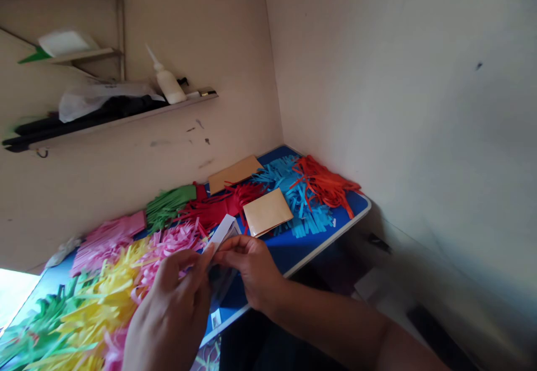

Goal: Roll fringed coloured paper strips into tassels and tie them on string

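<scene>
The white strip [222, 231] was held up near the middle of the frame, over the blue table [293, 253], which ran from the lower left to right of centre. On the table lay the fringed bundles: yellow [100, 298] and green [52, 318] at lower left, pink beside them, red [226, 203] near the centre, blue [312, 220] and orange-red [327, 183] at right. Below centre, the left hand [168, 309] pinched the strip's lower end between thumb and fingers, while the right hand [258, 270] came in from the lower right, its fingertips pressed together at the strip's right edge. Behind them lay a large tan card [235, 175], and nearer, a smaller tan packet [268, 211] touched the blue fringe. The step in hand looked like fine handling of that edge, perhaps creasing or parting it; exactly what the right fingers gripped could not be told. The next move seemed to call for a steady left pinch and light, even pressure from the right fingertips, so the strip would not buckle.
</scene>
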`<state>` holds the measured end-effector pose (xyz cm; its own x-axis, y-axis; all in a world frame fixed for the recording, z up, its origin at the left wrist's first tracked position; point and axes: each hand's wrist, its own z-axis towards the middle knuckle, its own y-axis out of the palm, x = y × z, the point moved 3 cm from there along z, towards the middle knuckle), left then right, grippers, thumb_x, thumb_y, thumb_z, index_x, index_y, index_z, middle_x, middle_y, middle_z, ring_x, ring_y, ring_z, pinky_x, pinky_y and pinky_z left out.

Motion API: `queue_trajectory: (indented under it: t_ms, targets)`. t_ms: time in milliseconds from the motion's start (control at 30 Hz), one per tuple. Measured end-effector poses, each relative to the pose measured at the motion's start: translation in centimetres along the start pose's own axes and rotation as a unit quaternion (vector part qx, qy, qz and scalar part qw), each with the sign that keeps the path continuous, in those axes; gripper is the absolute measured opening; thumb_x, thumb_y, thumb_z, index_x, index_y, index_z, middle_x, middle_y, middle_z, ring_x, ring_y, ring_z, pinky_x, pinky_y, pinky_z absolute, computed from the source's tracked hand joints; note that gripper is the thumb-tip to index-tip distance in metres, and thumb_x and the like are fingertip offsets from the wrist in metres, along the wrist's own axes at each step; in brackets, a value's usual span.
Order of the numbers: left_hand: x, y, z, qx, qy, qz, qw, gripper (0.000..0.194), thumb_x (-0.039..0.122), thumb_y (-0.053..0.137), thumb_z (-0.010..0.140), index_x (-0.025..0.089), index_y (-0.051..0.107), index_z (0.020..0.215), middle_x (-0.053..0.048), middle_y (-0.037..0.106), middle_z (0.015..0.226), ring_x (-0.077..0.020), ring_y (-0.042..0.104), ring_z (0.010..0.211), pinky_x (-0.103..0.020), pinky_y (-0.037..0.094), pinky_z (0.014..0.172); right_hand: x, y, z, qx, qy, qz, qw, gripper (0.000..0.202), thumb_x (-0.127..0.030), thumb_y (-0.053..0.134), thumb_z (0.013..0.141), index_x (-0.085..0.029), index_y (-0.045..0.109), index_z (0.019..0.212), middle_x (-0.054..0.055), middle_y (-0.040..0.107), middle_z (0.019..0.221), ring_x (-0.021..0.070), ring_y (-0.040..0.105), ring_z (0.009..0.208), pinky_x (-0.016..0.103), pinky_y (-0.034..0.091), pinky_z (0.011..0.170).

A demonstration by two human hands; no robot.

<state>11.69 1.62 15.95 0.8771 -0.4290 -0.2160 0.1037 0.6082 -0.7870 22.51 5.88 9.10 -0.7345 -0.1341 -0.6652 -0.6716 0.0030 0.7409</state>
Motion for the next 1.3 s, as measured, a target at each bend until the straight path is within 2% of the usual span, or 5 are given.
queue_trajectory:
  t_ms: [333, 533, 1000, 1167, 1300]
  targets:
    - [-2.4, -0.4, -1.4, 0.017, -0.016, -0.051, 0.998, 0.036, 0.033, 0.043, 0.094, 0.027, 0.065, 0.122, -0.008, 0.062, 0.105, -0.0152, 0.066, 0.07, -0.023, 0.051, 0.049, -1.2, -4.1, 2.5, 0.036, -0.178, -0.271, 0.945, 0.044, -0.04, 0.088, 0.051, -0.019, 0.064, 0.083, 0.002, 0.068, 0.081, 0.0194, 0.062, 0.082, 0.03, 0.048, 0.075]
    - [-3.9, -2.3, -2.2, 0.037, -0.035, -0.204, 0.978, 0.028, 0.041, 0.055, 0.091, 0.034, 0.071, 0.114, -0.002, 0.07, 0.104, -0.0129, 0.071, 0.085, -0.016, 0.058, 0.066, -3.2, -4.6, 1.7, -0.229, -0.14, -0.399, 0.877, 0.031, -0.045, 0.066, 0.082, -0.022, 0.072, 0.103, -0.001, 0.07, 0.089, 0.0181, 0.062, 0.082, 0.025, 0.044, 0.07]
    - [-2.7, 0.5, -7.0, 0.031, -0.281, -0.293, 0.913, 0.017, 0.04, 0.069, 0.081, 0.024, 0.07, 0.086, -0.001, 0.072, 0.079, -0.016, 0.067, 0.071, -0.026, 0.053, 0.066, -1.5, -6.3, -2.3, -0.165, -0.21, -0.553, 0.789, 0.041, -0.052, 0.068, 0.079, -0.024, 0.073, 0.108, 0.008, 0.076, 0.097, 0.0277, 0.072, 0.085, 0.031, 0.056, 0.073]
    - [-1.5, 3.4, -14.0, 0.119, -0.377, -0.505, 0.767, 0.084, 0.055, 0.082, 0.063, 0.029, 0.051, 0.137, -0.011, 0.061, 0.135, -0.0288, 0.059, 0.122, -0.04, 0.047, 0.104, -0.7, -6.5, -0.6, 0.008, -0.124, -0.469, 0.875, 0.053, -0.065, 0.059, 0.082, -0.015, 0.072, 0.095, 0.009, 0.076, 0.086, 0.0265, 0.07, 0.073, 0.03, 0.056, 0.058]
    - [-1.2, 6.3, -20.2, 0.138, -0.506, -0.644, 0.557, 0.063, 0.052, 0.082, 0.064, 0.02, 0.066, 0.117, -0.012, 0.071, 0.118, -0.0321, 0.067, 0.107, -0.043, 0.054, 0.095, 3.7, -3.4, -0.4, -0.112, -0.075, -0.435, 0.89, 0.062, -0.068, 0.066, 0.074, -0.016, 0.068, 0.109, 0.012, 0.074, 0.105, 0.0292, 0.07, 0.092, 0.032, 0.059, 0.072]
